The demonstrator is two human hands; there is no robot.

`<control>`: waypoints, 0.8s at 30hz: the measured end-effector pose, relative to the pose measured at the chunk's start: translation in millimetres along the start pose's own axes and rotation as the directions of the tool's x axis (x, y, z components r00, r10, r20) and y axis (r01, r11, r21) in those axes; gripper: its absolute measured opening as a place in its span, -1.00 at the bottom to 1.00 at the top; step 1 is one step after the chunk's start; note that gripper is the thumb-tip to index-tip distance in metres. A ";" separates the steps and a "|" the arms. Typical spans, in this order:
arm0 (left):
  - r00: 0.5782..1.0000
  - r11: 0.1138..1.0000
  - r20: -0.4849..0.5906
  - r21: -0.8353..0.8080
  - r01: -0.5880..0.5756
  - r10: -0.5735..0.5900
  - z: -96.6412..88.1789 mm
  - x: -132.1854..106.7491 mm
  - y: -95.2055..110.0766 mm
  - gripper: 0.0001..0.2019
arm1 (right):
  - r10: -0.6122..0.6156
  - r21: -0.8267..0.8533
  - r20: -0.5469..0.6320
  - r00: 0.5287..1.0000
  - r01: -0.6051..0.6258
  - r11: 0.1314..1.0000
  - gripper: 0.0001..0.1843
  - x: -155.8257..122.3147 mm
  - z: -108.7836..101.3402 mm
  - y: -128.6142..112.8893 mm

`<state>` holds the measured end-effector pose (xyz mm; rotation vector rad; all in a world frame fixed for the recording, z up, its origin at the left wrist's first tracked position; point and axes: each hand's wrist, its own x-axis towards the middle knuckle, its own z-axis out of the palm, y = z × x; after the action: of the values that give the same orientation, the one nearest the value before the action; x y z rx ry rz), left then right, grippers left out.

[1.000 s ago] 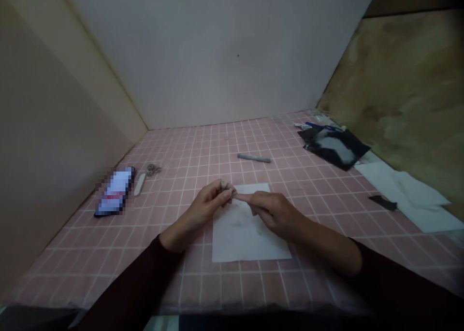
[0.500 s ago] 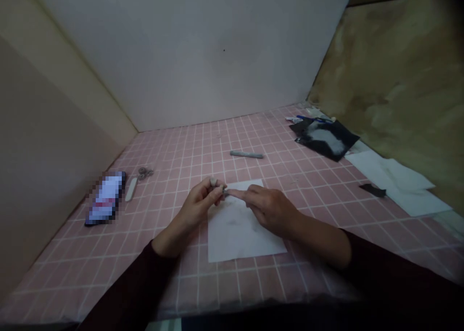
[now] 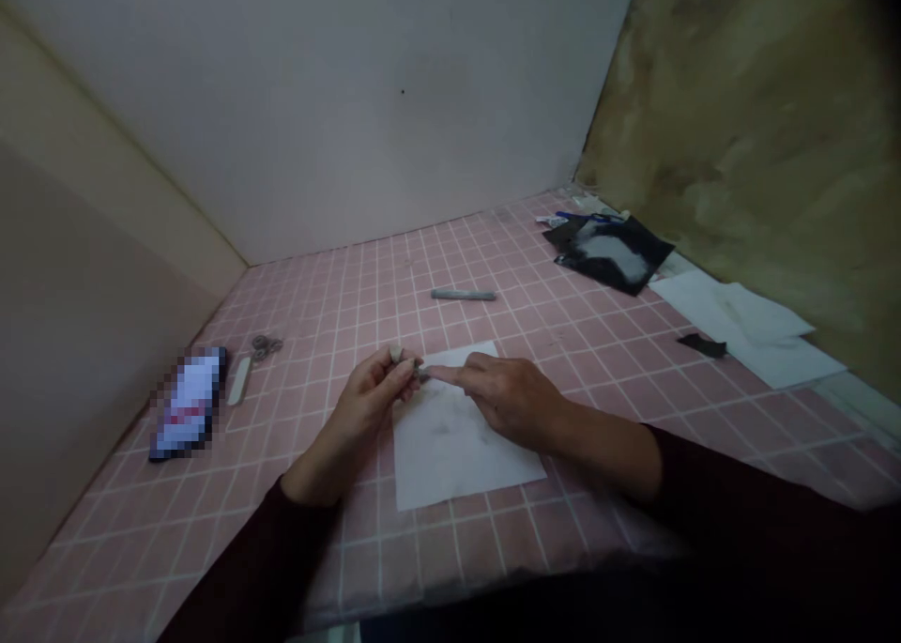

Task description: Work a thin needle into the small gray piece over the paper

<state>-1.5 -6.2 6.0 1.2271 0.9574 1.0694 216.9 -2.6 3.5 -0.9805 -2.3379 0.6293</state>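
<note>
My left hand (image 3: 371, 396) is pinched around a small metal tool, likely a nail clipper (image 3: 419, 371), its tip set against the outstretched index finger of my right hand (image 3: 501, 394). The right hand's other fingers are curled under and it holds nothing. Both hands hover over a white paper sheet (image 3: 457, 446) lying on the pink tiled table (image 3: 366, 305). Dark sleeves cover both forearms.
A grey pen-like stick (image 3: 463, 294) lies beyond the paper. At the left are a phone (image 3: 187, 403), a white nail file (image 3: 239, 380) and a small metal ring piece (image 3: 265, 345). A black pouch (image 3: 608, 252), white papers (image 3: 746, 329) and a small black scrap (image 3: 701, 345) lie at the right.
The camera has swung right and down, so everything sits further left in view. My hands keep the same pose, the tool still at the right index fingertip.
</note>
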 end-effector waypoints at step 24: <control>0.996 0.996 -0.056 0.065 -0.068 0.071 0.7 -3.1 1.0 -0.78 | 0.168 0.671 0.319 0.933 -0.348 0.655 -0.52 9.3 -9.6 -1.3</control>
<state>-1.7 -9.4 7.0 1.2952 1.0056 1.1423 216.6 5.6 14.2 -0.8781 -1.8220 1.7080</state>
